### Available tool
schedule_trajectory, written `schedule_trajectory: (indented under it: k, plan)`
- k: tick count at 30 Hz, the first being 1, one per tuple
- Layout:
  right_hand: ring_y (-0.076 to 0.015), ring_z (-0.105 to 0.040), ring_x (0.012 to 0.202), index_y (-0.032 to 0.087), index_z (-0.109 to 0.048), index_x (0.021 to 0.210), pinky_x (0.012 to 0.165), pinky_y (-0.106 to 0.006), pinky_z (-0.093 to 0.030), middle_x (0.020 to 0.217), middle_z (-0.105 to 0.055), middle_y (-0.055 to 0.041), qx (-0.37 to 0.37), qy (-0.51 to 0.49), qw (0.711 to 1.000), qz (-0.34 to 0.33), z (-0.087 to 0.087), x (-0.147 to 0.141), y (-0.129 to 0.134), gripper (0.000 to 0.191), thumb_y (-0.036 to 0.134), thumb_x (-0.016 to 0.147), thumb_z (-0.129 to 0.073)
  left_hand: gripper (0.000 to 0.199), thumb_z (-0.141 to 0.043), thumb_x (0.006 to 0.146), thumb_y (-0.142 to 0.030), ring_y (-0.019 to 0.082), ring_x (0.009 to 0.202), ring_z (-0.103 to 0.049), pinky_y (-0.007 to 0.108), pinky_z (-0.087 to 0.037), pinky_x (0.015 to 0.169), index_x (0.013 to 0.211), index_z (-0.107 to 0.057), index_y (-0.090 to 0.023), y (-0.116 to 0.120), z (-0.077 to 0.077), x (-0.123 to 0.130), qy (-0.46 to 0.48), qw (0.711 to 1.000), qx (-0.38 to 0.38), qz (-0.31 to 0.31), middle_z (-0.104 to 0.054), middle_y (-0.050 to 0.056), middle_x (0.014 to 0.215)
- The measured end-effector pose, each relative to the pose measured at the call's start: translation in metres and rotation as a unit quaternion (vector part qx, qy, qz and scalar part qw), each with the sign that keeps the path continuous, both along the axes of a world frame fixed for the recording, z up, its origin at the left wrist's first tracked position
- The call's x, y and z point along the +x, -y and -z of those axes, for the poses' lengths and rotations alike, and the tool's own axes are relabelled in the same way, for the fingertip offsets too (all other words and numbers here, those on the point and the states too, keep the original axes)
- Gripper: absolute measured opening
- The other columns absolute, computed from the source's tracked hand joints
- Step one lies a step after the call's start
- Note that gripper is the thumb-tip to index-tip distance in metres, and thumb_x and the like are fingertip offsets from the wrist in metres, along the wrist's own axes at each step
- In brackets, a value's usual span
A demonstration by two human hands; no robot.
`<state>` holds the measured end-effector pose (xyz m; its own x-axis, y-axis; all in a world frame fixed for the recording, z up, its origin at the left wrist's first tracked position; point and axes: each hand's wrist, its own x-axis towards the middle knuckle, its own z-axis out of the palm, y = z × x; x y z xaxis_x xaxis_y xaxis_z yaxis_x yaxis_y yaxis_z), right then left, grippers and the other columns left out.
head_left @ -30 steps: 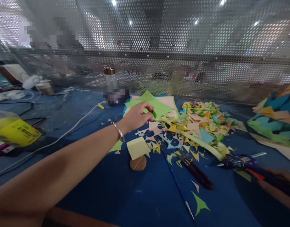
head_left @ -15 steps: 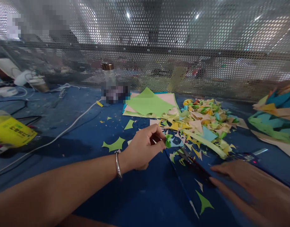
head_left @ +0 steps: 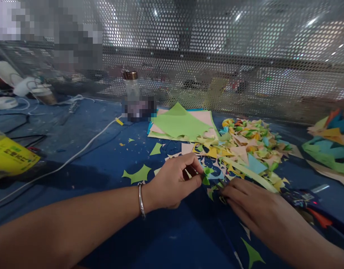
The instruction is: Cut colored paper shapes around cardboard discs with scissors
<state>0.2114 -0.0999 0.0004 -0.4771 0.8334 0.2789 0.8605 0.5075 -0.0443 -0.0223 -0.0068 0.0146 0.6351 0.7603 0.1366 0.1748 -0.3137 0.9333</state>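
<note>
Between its thumb and fingertips, my left hand [head_left: 179, 181] pinches a small green paper piece [head_left: 207, 175]. A silver bracelet [head_left: 141, 200] is round that wrist. My right hand [head_left: 248, 200] is just to the right, its fingers bent together over the dark scissors [head_left: 222, 185], of which only a small part shows. Below the hands a thin blue stick with a silvery end [head_left: 233, 248] lies on the blue table [head_left: 166, 243]. Green scraps, such as one left of my wrist [head_left: 137, 175] and one at the lower right [head_left: 251, 254], lie around.
Stacked paper sheets [head_left: 179, 121] lie behind the hands, with a heap of coloured paper pieces [head_left: 250, 140] to their right. A bottle [head_left: 132, 86] stands near the perforated metal screen [head_left: 172, 37]. At left are a yellow package [head_left: 13, 155] and a white cable [head_left: 84, 147].
My right hand has moved left and up, closer to my left hand, and its fingers have closed at the scissors. The view has shifted slightly.
</note>
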Motion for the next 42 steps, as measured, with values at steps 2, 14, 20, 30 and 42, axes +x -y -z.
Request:
schedule_trajectory:
  k: [2,14,20,30,42]
  plan:
    - [-0.0176,-0.067,0.068,0.024,-0.070,0.093,0.059,-0.027,-0.055,0.083,-0.069,-0.0052,-0.006,0.000,1.000,-0.010,-0.001,-0.001,-0.002,0.028,0.014,0.097,-0.043,0.006,-0.062,0.078,-0.024,0.013,0.066,-0.057,0.026,-0.045,0.062,0.080,-0.057,-0.021,-0.001,0.000,0.000,0.000,1.000,-0.009,0.000,-0.061,-0.001,0.074]
    - [-0.0195,-0.070,0.068,0.022,-0.068,0.094,0.057,-0.030,-0.055,0.083,-0.068,-0.0053,0.003,-0.003,0.999,-0.040,-0.013,-0.005,-0.004,0.027,0.014,0.098,-0.042,0.004,-0.061,0.078,-0.021,0.013,0.067,-0.058,0.026,-0.046,0.063,0.080,-0.058,-0.021,-0.003,-0.001,0.001,0.007,1.000,-0.001,-0.003,-0.063,-0.001,0.076]
    - [-0.0189,-0.069,0.066,0.021,-0.069,0.095,0.054,-0.030,-0.053,0.082,-0.069,-0.0055,0.001,0.015,0.999,-0.049,-0.010,-0.005,-0.005,0.029,0.010,0.096,-0.042,0.005,-0.061,0.078,-0.023,0.013,0.067,-0.059,0.027,-0.047,0.063,0.081,-0.058,-0.021,-0.004,0.000,0.000,0.003,1.000,-0.007,0.004,-0.062,0.000,0.078]
    - [-0.0143,-0.060,0.055,0.022,-0.060,0.080,0.049,-0.025,-0.047,0.067,-0.062,0.0001,-0.048,-0.084,0.995,-0.007,-0.025,-0.014,-0.006,0.023,0.019,0.097,-0.045,0.002,-0.059,0.078,-0.021,0.012,0.069,-0.058,0.026,-0.047,0.065,0.080,-0.058,-0.021,-0.004,0.002,0.000,0.013,1.000,0.007,0.004,-0.063,-0.001,0.077]
    - [-0.0129,-0.055,0.057,0.023,-0.060,0.078,0.044,-0.021,-0.041,0.069,-0.062,-0.0002,-0.157,-0.246,0.954,0.069,-0.032,-0.022,-0.009,0.019,0.027,0.095,-0.051,0.007,-0.059,0.077,-0.015,0.011,0.071,-0.058,0.025,-0.047,0.069,0.077,-0.064,-0.019,-0.005,0.008,0.002,0.019,0.998,0.059,0.032,-0.063,-0.002,0.078]
